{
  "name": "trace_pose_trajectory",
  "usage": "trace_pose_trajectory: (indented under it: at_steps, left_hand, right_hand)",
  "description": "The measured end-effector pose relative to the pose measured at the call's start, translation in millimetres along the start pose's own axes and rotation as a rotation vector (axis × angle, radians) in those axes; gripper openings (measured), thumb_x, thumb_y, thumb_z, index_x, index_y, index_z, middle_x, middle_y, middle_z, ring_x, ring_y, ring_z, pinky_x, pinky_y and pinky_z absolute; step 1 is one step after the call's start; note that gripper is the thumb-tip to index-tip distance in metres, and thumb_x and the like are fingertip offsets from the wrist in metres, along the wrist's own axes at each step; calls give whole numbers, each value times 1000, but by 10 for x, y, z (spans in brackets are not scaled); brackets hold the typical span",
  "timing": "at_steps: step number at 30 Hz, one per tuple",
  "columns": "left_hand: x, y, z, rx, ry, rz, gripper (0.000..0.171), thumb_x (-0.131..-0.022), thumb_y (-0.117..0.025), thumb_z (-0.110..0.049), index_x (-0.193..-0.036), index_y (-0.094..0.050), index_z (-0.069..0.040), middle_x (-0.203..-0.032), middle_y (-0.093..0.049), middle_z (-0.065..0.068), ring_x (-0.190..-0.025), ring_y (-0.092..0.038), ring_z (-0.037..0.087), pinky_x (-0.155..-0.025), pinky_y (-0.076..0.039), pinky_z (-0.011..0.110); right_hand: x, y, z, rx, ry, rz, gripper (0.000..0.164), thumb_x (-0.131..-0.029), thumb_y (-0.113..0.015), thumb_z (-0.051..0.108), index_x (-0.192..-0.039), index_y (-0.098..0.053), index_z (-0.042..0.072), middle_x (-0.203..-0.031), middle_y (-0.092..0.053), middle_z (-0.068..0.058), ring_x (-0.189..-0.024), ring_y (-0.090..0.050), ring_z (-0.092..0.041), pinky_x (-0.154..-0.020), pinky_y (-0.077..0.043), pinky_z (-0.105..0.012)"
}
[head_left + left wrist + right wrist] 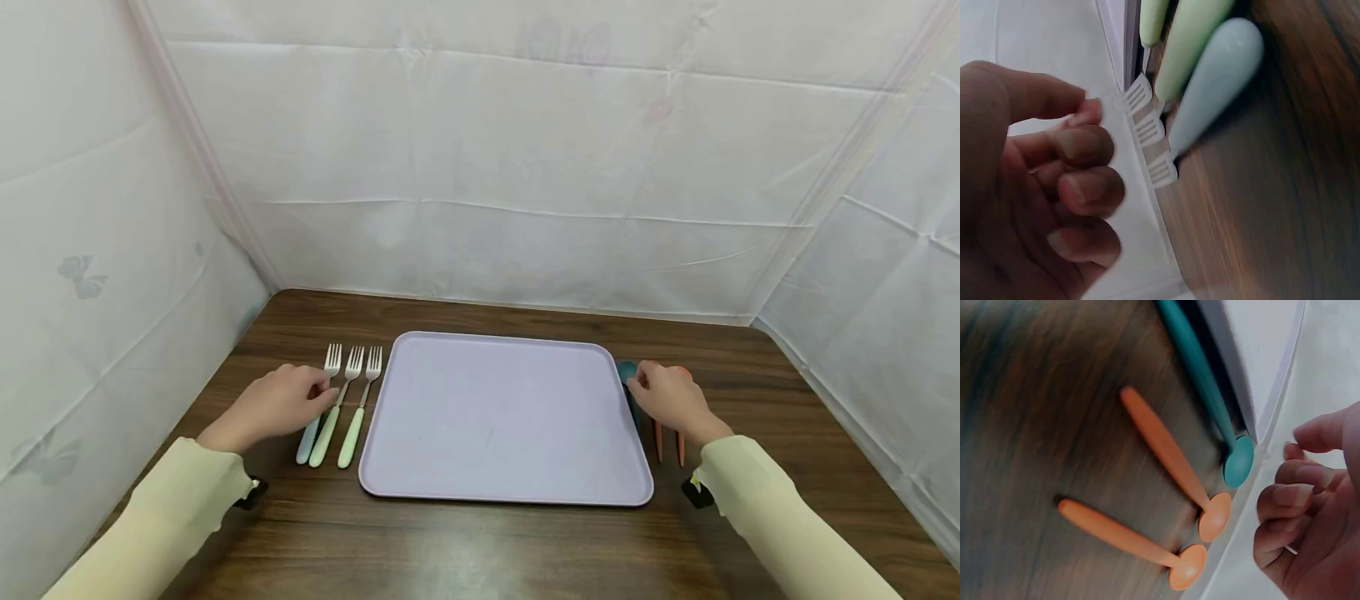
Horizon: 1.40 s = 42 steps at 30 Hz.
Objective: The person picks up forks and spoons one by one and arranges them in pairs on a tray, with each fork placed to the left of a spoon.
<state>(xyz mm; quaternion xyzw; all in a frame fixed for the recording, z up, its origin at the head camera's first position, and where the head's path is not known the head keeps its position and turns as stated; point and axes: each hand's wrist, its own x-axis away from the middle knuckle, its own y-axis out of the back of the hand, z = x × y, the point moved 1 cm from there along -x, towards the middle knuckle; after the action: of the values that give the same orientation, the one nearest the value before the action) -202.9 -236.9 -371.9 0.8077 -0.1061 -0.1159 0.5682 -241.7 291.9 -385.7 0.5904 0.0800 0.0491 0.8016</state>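
Observation:
My left hand [279,402] hovers over three forks left of the tray, its fingers loosely curled with nothing between them. One fork has a pale blue handle [1219,78]; the other two are green-handled forks [326,435] [351,437]. On the tray's other side, my right hand [673,400] is held above three spoons, fingers loosely bent and holding nothing. A teal spoon [1200,375] lies along the tray's edge, with two orange spoons [1161,450] [1116,532] beside it. In the head view the right hand partly covers all three spoons.
A flat lilac tray [502,417] lies in the middle of the dark wooden table [337,533], between forks and spoons. White cloth sheets [487,167] hang behind the table and along both sides.

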Motion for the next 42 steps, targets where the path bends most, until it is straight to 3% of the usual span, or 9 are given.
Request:
trace_pose_trajectory:
  at_steps: [6, 11, 21, 30, 42]
  left_hand:
    - [105, 40, 97, -43, 73, 92, 30, -89, -52, -29, -64, -44, -15, -56, -40, -2, -50, -38, 14, -46, -30, 31]
    - [131, 39, 125, -57, 98, 139, 28, -89, -53, -32, -68, -47, -15, -59, -43, -1, -53, -40, 15, -48, -31, 33]
    - [127, -28, 193, -71, 109, 171, 27, -89, -53, -32, -69, -48, -15, -61, -44, 0, -54, -41, 16, -49, -32, 33]
    - [100, -66, 195, -45, 124, 191, 28, -88, -53, -35, -68, -49, -15, -61, -44, -1, -54, -41, 16, -49, -32, 34]
    - [35, -126, 211, -64, 178, 229, 31, -86, -52, -35, -62, -46, -15, -56, -41, -2, -52, -38, 15, -48, -29, 32]
  right_hand:
    - [19, -3, -71, 17, -42, 67, 21, -91, -46, 29, -82, -46, 11, -59, -41, 1, -52, -40, -16, -46, -30, -33]
    - [46, -3, -94, 29, -59, 120, 21, -91, -48, 30, -83, -44, 11, -61, -41, 0, -54, -41, -17, -49, -30, -35]
    - [60, -32, -103, 16, -62, 172, 21, -91, -50, 29, -82, -45, 11, -61, -43, -1, -55, -43, -17, -50, -32, -35]
    - [31, -94, -85, 0, -72, 162, 30, -90, -50, 29, -67, -42, 13, -54, -35, 2, -50, -38, -15, -47, -27, -32]
    - [-8, -130, -75, 29, -80, 203, 31, -90, -48, 27, -63, -40, 13, -54, -33, 3, -50, -36, -14, -47, -27, -30]
